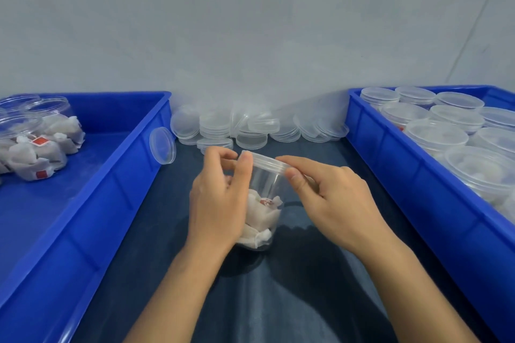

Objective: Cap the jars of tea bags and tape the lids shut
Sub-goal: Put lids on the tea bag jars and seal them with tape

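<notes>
Gripped by the left hand, one jar is being capped, its lid pinched by the right hand; uncapped jars remain at nine o'clock.

Jar stands upright on table, center, w/ tea bags in its lower part and lid on top. Left hand at jar's left side, right hand at its right, fingertips on lid rim. Loose lids piled behind jar, against wall. Left tray holds uncapped jars at its far end. Right tray holds capped jars, packed close. One lid leans on left tray's outer wall.
</notes>
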